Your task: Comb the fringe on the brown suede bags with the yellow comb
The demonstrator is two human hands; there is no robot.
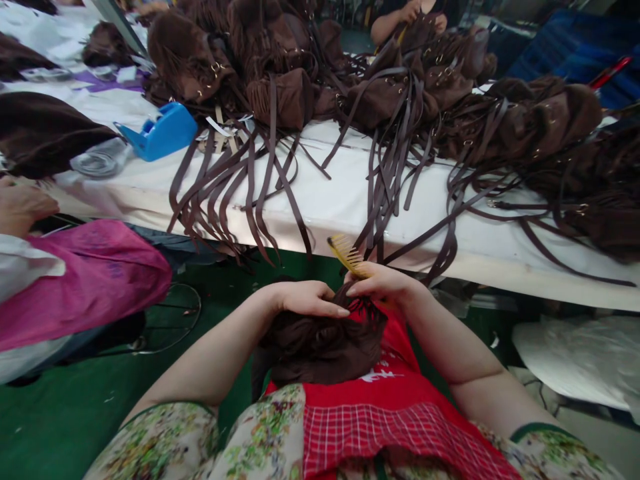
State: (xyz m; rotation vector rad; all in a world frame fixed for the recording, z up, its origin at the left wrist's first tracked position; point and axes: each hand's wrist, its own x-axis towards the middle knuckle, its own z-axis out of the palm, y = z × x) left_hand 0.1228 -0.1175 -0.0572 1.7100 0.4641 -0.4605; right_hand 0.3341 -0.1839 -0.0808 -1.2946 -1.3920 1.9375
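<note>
A dark brown fringed bag (320, 350) rests on my lap, over a red apron (400, 393). My left hand (313, 299) bends over its upper edge, thumb stretched along the fringe and fingers curled behind the brown material. With my right hand (377, 283) I grip a yellow comb (346, 255), its teeth pointing up and away from me. The thumb and fingers of that hand also touch the fringe strands near the bag's top. The fingertips of both hands are partly hidden by the bag and fringe.
A white-covered table (330, 207) runs across in front, piled with brown bags (280, 100) whose straps (255, 193) hang over its edge. A blue tape dispenser (163, 133) stands left of them. One co-worker in a pink apron (95, 280) sits at left; another person's hands (410, 13) show across the table.
</note>
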